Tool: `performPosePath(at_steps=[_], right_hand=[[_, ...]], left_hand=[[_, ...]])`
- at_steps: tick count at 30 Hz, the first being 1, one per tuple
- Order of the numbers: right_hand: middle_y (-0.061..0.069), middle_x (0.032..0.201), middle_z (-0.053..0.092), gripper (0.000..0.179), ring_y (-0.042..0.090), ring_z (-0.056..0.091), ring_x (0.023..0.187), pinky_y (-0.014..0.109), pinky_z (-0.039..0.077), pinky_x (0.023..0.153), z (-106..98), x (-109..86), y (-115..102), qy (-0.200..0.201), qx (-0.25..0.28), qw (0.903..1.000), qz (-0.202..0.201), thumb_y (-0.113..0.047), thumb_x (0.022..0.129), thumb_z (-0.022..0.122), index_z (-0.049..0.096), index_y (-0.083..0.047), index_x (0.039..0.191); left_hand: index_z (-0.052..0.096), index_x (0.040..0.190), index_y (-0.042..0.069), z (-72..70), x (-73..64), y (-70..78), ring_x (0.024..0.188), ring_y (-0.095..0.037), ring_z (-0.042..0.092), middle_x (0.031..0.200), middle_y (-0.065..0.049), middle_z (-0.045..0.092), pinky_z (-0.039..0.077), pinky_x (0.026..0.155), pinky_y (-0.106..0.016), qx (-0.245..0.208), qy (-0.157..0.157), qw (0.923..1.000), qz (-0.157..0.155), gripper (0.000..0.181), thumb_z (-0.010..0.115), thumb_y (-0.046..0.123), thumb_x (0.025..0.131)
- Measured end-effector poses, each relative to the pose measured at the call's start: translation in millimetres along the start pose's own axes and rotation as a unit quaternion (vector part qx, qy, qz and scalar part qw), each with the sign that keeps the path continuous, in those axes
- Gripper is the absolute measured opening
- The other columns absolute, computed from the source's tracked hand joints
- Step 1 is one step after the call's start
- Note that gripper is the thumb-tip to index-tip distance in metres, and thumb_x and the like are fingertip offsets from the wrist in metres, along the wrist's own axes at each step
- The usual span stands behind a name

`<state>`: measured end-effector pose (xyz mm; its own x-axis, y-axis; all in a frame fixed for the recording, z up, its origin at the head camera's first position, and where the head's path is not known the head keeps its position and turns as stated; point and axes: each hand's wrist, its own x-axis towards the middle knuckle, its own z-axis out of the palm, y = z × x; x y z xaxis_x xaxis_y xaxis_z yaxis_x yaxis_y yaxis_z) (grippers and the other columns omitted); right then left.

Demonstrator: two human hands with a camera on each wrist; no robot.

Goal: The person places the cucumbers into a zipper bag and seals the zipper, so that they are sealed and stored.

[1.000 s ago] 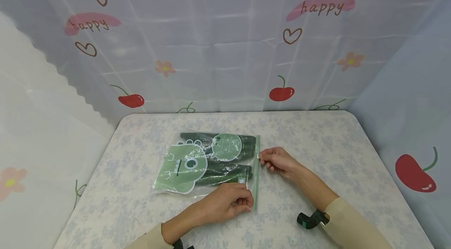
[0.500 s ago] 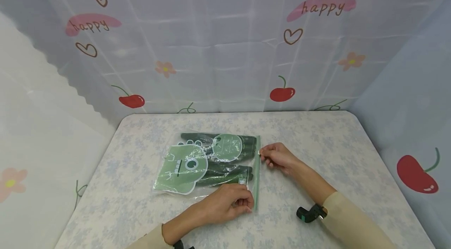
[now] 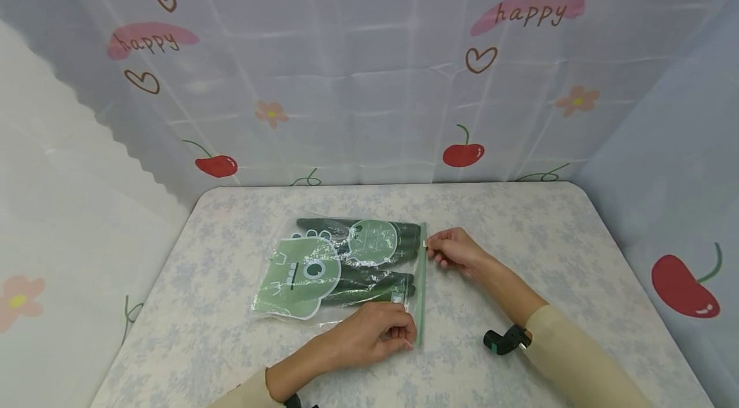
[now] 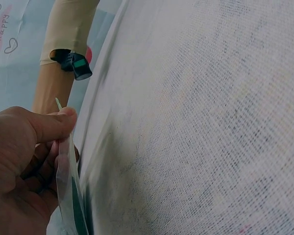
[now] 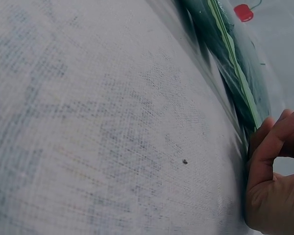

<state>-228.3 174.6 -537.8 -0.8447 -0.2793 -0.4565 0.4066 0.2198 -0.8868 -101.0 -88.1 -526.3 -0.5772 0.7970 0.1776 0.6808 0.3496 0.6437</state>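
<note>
A clear zip bag [image 3: 312, 273] with a green one-eyed monster print lies flat on the table, dark green items [image 3: 369, 283] visible inside. Its green zip strip [image 3: 421, 305] runs along the right side. My left hand [image 3: 375, 334] pinches the near corner of that edge; the left wrist view shows thumb and fingers [image 4: 56, 126] on the thin plastic. With thumb and forefinger, my right hand [image 3: 457, 249] pinches the small white slider [image 3: 424, 244] towards the far end of the strip. In the right wrist view, the curled fingers [image 5: 269, 147] meet the zip edge [image 5: 230, 49], covering the slider.
A pale, blue-patterned cloth covers the table [image 3: 519, 222]. Behind it hangs a white curtain [image 3: 358, 119] printed with cherries and hearts, with further sheets on both sides. A black wrist camera [image 3: 507, 340] sits by the right sleeve.
My right hand has moved a little away along the zip strip, taking the slider towards the far end. The left hand stays at the near corner, and the bag has hardly shifted.
</note>
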Motion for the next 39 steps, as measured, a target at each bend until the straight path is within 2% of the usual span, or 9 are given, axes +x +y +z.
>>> performPosePath(at_steps=[7, 14, 19, 26, 31, 35, 39], right_hand=[[-0.006, 0.08, 0.068, 0.037, -0.002, 0.058, 0.06, 0.016, 0.052, 0.055, -3.0, 3.5, -5.5, -0.003, -0.012, 0.9998, -0.013, -0.012, 0.113, 0.051, 0.059, 0.016, 0.136], [-0.004, 0.081, 0.068, 0.038, 0.0, 0.061, 0.063, 0.018, 0.056, 0.06, -2.7, 14.2, -10.2, 0.004, -0.003, 1.0, -0.007, -0.012, 0.113, 0.052, 0.058, 0.016, 0.137], [-0.003, 0.085, 0.069, 0.042, 0.001, 0.064, 0.068, 0.019, 0.06, 0.065, -5.5, 20.2, -11.8, 0.01, -0.014, 0.9997, -0.015, -0.014, 0.113, 0.053, 0.056, 0.016, 0.142], [-0.002, 0.085, 0.067, 0.041, 0.001, 0.064, 0.068, 0.019, 0.06, 0.065, -12.8, 23.0, -11.5, 0.024, -0.027, 0.9991, -0.022, -0.012, 0.112, 0.052, 0.056, 0.018, 0.14], [-0.002, 0.084, 0.068, 0.041, 0.001, 0.064, 0.067, 0.019, 0.06, 0.064, -14.8, 27.5, -13.1, 0.019, -0.02, 0.9994, -0.023, -0.012, 0.112, 0.053, 0.057, 0.019, 0.139], [-0.002, 0.084, 0.069, 0.042, 0.002, 0.066, 0.068, 0.02, 0.061, 0.065, -13.3, 28.5, -14.6, 0.016, -0.025, 0.9992, -0.027, -0.013, 0.112, 0.053, 0.057, 0.019, 0.138], [0.001, 0.085, 0.07, 0.041, 0.004, 0.068, 0.068, 0.022, 0.062, 0.066, -9.9, 26.4, -15.3, 0.017, -0.039, 0.9985, -0.034, -0.014, 0.113, 0.053, 0.058, 0.019, 0.137]], left_hand=[[0.071, 0.094, 0.024, 1.4, 0.1, 0.2, 0.081, 0.011, 0.05, 0.089, 0.013, 0.062, 0.043, 0.074, -0.003, -0.001, 0.002, 1.0, 0.007, 0.01, 0.079, 0.021, 0.099], [0.071, 0.094, 0.024, 0.0, -1.9, -1.5, 0.08, 0.011, 0.049, 0.088, 0.014, 0.061, 0.042, 0.074, -0.003, -0.009, -0.005, 0.9999, -0.006, 0.01, 0.08, 0.021, 0.099], [0.071, 0.094, 0.024, 0.8, -1.3, -2.5, 0.08, 0.011, 0.049, 0.088, 0.014, 0.061, 0.043, 0.073, -0.004, -0.001, 0.0, 1.0, 0.005, 0.01, 0.08, 0.021, 0.099], [0.07, 0.094, 0.025, 4.2, 1.7, -2.9, 0.079, 0.01, 0.049, 0.087, 0.014, 0.061, 0.041, 0.073, -0.002, 0.023, 0.0, 0.9994, 0.025, 0.012, 0.081, 0.023, 0.098], [0.07, 0.094, 0.026, 4.9, 1.1, -4.0, 0.079, 0.011, 0.049, 0.087, 0.015, 0.061, 0.041, 0.072, -0.002, 0.024, 0.0, 0.9994, 0.023, 0.012, 0.081, 0.023, 0.098], [0.07, 0.095, 0.026, 2.9, 1.0, -5.4, 0.08, 0.011, 0.05, 0.089, 0.015, 0.061, 0.042, 0.073, -0.002, 0.023, -0.009, 0.9996, 0.015, 0.011, 0.08, 0.024, 0.099], [0.071, 0.096, 0.026, -5.7, 3.2, -4.3, 0.082, 0.011, 0.052, 0.091, 0.016, 0.063, 0.044, 0.075, -0.002, 0.025, -0.037, 0.9989, 0.008, 0.01, 0.08, 0.024, 0.1]])
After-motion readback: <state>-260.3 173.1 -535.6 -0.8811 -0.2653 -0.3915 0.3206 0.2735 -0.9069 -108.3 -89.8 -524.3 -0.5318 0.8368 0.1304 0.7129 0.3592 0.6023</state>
